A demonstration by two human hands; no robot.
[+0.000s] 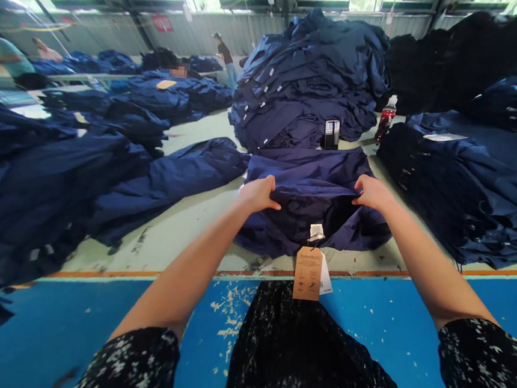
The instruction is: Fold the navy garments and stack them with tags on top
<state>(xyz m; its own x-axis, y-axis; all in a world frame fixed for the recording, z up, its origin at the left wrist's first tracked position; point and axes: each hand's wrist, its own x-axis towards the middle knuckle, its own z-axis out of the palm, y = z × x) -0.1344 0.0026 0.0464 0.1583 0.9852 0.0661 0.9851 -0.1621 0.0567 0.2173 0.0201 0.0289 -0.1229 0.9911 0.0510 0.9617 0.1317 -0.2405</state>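
While in 2 hands, garment crosswise, tag nearward

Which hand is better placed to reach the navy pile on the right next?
Right, probably: the right hand holds the garment's edge nearest the pile; the left hand is across the garment.

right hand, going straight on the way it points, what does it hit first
The right hand meets the navy garment first; past it, perhaps the black phone, depth unclear.
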